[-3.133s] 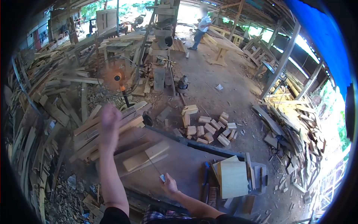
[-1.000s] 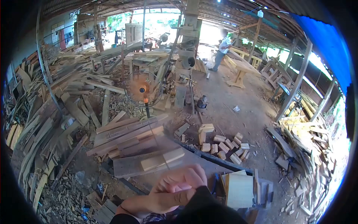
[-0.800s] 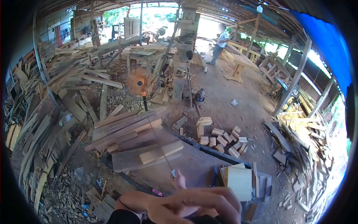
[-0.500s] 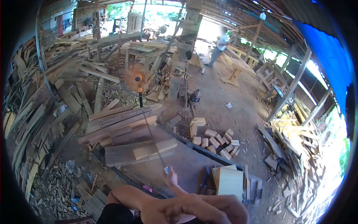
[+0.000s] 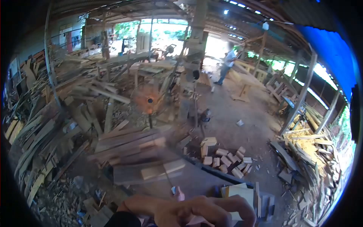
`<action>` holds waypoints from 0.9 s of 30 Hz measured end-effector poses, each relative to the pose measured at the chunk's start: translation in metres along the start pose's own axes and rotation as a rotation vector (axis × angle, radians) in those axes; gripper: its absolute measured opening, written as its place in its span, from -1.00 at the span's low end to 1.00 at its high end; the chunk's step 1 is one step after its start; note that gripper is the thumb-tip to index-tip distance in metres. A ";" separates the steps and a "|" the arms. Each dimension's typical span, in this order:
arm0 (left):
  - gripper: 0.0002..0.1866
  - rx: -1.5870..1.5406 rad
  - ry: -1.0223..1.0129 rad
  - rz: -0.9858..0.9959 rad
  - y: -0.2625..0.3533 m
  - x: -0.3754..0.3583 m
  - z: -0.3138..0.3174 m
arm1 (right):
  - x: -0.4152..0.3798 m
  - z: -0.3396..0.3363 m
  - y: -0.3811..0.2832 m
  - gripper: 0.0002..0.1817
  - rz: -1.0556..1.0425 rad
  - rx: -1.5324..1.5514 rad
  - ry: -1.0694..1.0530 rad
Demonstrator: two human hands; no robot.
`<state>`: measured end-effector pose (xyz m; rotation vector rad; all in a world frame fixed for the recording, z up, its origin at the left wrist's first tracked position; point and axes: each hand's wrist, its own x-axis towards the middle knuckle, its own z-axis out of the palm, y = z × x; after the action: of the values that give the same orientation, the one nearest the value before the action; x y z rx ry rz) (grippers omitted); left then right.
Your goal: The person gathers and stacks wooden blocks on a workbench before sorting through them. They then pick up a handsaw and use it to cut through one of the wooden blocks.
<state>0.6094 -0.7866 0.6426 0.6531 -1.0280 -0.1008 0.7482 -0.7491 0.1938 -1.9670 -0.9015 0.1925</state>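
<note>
My left hand [image 5: 189, 212] is large and close to the camera at the bottom, its fingers loosely bent to the right with a gap between them and nothing visible in them. Beyond it, my right hand [image 5: 179, 195] is small and partly hidden. It grips a long thin rod [image 5: 169, 179] with a white piece at the hand end; I cannot make out its exact kind. The rod reaches forward over a pale wood block [image 5: 152, 173] on a dark work surface [image 5: 151, 189]. Behind the block lie stacked planks [image 5: 124, 145], blurred by motion.
Cut wood blocks [image 5: 227, 160] lie heaped on the ground beyond the surface's edge. A pale board [image 5: 242, 192] stands at the right. An orange-centred fan [image 5: 149, 100] is ahead. Scrap wood [image 5: 41, 140] piles up at the left. A person [image 5: 227, 64] stands near a wooden table [image 5: 245, 77].
The view has tilted up and turned slightly left, so the scene sits lower and further right. My right hand still holds the rod, and more of its forearm is hidden behind my left hand.
</note>
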 end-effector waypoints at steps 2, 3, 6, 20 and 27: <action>-0.40 0.078 -0.073 0.059 -0.002 0.000 -0.005 | -0.013 0.013 -0.004 -0.75 -0.006 0.022 -0.017; -0.40 0.090 -0.052 0.058 0.000 -0.002 -0.001 | -0.017 0.019 -0.007 -0.75 -0.010 0.033 -0.020; -0.38 0.094 0.033 0.068 0.004 0.003 0.004 | -0.001 0.016 -0.007 -0.75 -0.027 0.040 0.033; -0.59 0.556 0.865 -0.102 0.000 -0.080 -0.118 | -0.050 -0.006 0.003 -0.76 0.054 -0.019 0.044; -0.64 0.599 1.454 -0.466 -0.051 -0.218 -0.222 | -0.047 -0.007 0.002 -0.71 0.083 -0.021 0.035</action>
<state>0.6869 -0.6449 0.3723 1.2077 0.5459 0.2702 0.7191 -0.7855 0.1866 -2.0223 -0.8033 0.1961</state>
